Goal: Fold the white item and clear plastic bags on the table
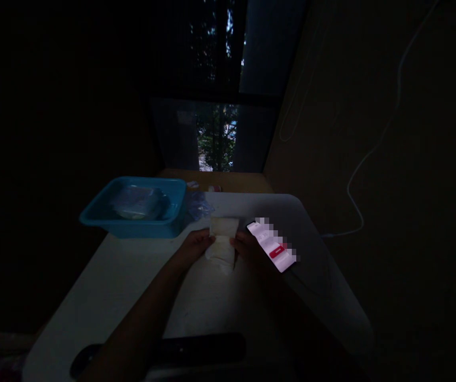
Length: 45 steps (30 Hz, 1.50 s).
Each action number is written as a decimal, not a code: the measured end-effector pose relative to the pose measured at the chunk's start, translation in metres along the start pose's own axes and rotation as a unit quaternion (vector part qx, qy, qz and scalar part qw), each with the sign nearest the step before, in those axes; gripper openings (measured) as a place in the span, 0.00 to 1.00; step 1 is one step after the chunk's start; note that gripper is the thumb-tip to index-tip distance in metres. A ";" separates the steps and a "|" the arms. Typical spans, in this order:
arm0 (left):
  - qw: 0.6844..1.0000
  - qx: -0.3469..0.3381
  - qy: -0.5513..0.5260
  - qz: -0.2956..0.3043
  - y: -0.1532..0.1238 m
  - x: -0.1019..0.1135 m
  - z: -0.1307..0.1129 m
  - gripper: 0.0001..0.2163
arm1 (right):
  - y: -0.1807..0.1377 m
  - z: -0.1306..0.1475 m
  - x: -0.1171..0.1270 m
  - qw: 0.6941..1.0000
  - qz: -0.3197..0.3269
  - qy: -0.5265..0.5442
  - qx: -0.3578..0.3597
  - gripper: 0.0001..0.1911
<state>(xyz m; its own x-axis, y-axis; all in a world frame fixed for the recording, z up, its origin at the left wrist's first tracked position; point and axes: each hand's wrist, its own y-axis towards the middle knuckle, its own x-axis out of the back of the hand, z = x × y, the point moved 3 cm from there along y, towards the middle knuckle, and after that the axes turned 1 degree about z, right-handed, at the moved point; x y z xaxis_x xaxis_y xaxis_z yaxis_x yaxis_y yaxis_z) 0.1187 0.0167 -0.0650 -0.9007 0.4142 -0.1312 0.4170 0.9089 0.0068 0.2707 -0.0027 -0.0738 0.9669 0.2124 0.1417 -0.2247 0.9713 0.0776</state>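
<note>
From my remote seat I see both hands gripping an off-white, folded, roughly rectangular piece of soft material (pixel 223 241), the left hand (pixel 196 245) pinching its left side and the right hand (pixel 247 246) its right side, thumbs on top. The piece is over the middle of the white, round-cornered table (pixel 92 286), closer to the far edge than the near one; I can't tell whether it touches the surface.

Just beside the right hand, toward the right edge, I see a slim phone with a lit pinkish screen (pixel 268 245), lying at a slant. A light-blue plastic basin (pixel 152 229) sits at the far left corner, holding a clear-wrapped pale packet (pixel 136 201). Crumpled clear plastic (pixel 199 206) lies right of it by the far edge. Along the near edge I make out a long black object (pixel 204 348), too dark to identify, with the left forearm crossing above it.
</note>
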 end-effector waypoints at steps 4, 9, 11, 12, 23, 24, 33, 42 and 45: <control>1.000 -0.010 -0.008 0.004 0.002 0.002 0.001 0.17 | -0.001 0.002 0.001 0.999 -0.033 0.004 0.003 0.11; 1.000 -0.020 -0.006 -0.002 0.002 0.004 0.001 0.16 | -0.004 0.007 0.002 0.998 -0.053 0.018 -0.010 0.14; 1.000 -0.017 0.002 -0.006 0.002 0.004 0.003 0.15 | -0.004 0.008 0.003 0.998 -0.059 0.024 -0.020 0.16; 1.000 -0.015 0.005 -0.008 0.002 0.005 0.004 0.15 | -0.004 0.008 0.004 0.997 -0.063 0.026 -0.021 0.17; 0.997 -0.026 0.063 -0.038 0.002 0.011 0.007 0.09 | -0.002 0.022 0.003 0.997 -0.048 -0.057 -0.025 0.13; 0.998 -0.019 0.056 -0.038 0.002 0.010 0.007 0.09 | -0.002 0.022 0.002 0.997 -0.036 -0.064 -0.035 0.12; 0.992 -0.011 -0.114 -0.051 0.007 0.006 0.006 0.22 | -0.002 0.019 0.003 0.996 -0.063 -0.054 -0.043 0.10; 0.999 0.019 0.041 -0.010 0.000 -0.005 0.002 0.18 | -0.002 0.015 0.003 0.994 -0.071 -0.073 -0.026 0.10; 0.998 0.014 0.051 -0.042 0.001 0.001 0.003 0.15 | -0.002 0.018 -0.001 0.997 -0.052 -0.057 -0.022 0.10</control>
<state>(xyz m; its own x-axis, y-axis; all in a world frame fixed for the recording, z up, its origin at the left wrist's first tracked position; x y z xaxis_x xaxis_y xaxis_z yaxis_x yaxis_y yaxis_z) 0.1185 0.0178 -0.0677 -0.9399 0.3403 -0.0285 0.3411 0.9396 -0.0271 0.2685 -0.0066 -0.0567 0.9640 0.0985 0.2471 -0.1153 0.9918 0.0544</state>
